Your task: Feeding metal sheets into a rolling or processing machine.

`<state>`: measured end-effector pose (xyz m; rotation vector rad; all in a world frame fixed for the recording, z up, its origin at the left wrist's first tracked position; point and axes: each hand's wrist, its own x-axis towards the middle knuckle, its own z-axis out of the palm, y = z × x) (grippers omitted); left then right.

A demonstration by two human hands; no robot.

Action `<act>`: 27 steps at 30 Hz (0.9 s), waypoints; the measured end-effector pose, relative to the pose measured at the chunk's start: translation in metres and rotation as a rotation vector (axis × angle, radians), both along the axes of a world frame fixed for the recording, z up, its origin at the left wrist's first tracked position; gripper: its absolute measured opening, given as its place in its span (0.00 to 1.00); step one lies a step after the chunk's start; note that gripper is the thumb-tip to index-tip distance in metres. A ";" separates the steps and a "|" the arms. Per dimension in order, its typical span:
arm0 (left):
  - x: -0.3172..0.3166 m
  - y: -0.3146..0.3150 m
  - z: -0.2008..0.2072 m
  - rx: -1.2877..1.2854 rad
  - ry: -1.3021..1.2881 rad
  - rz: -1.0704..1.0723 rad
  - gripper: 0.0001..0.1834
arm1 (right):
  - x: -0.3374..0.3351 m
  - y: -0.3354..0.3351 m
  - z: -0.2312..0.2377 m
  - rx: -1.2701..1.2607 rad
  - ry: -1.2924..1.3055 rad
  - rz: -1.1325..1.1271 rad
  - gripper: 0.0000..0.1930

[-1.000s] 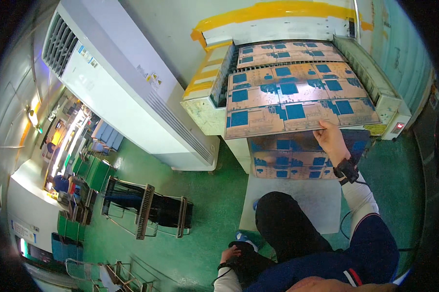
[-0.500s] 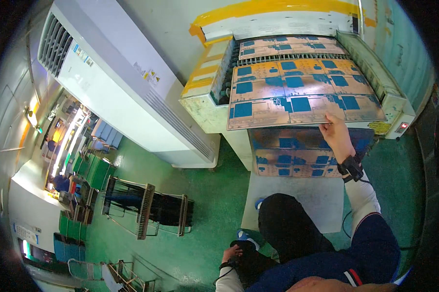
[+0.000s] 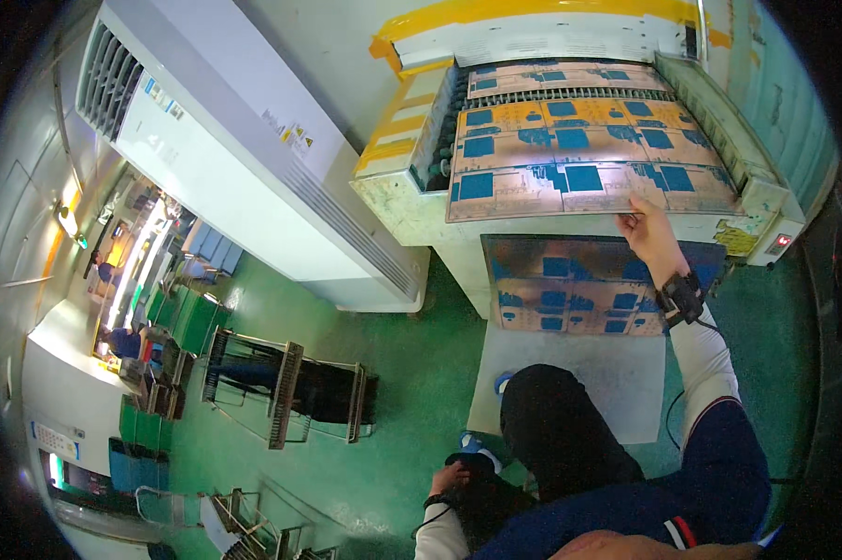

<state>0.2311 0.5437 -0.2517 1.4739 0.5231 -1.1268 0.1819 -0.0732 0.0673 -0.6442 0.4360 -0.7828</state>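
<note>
My right hand (image 3: 647,235) pinches the near edge of a large copper-coloured circuit board panel (image 3: 603,201) with blue rectangular patches. Most of this panel lies over the rollers of a conveyor machine (image 3: 397,191), its near edge at the machine's front. Farther in on the rollers is a second, similar panel (image 3: 570,77), partly under the white cover. Below, against the machine's front, more coppery blue-patched panel surface (image 3: 556,285) shows; I cannot tell whether it is one panel or several. My left hand (image 3: 451,478) rests on my dark-trousered leg, holding nothing, fingers loosely laid.
A tall white air conditioner (image 3: 253,177) stands left of the machine. Metal racks (image 3: 285,392) stand on the green floor at left. A pale board (image 3: 579,383) lies on the floor before me. People work far left by bright lights.
The panel in my right hand has moved away from me, farther onto the rollers, and its near edge sits flatter. My left hand has stayed on my leg. The view has shifted slightly.
</note>
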 end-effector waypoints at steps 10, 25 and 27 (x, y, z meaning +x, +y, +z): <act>-0.002 -0.012 0.003 0.054 -0.028 -0.080 0.19 | -0.010 0.004 -0.034 -0.863 0.519 0.068 0.14; -0.002 -0.001 -0.005 -0.044 -0.055 -0.143 0.18 | -0.014 0.042 -0.063 -1.725 1.183 -0.320 0.13; -0.002 -0.008 -0.005 0.032 0.005 -0.034 0.18 | -0.012 0.038 -0.059 -1.713 1.291 -0.262 0.12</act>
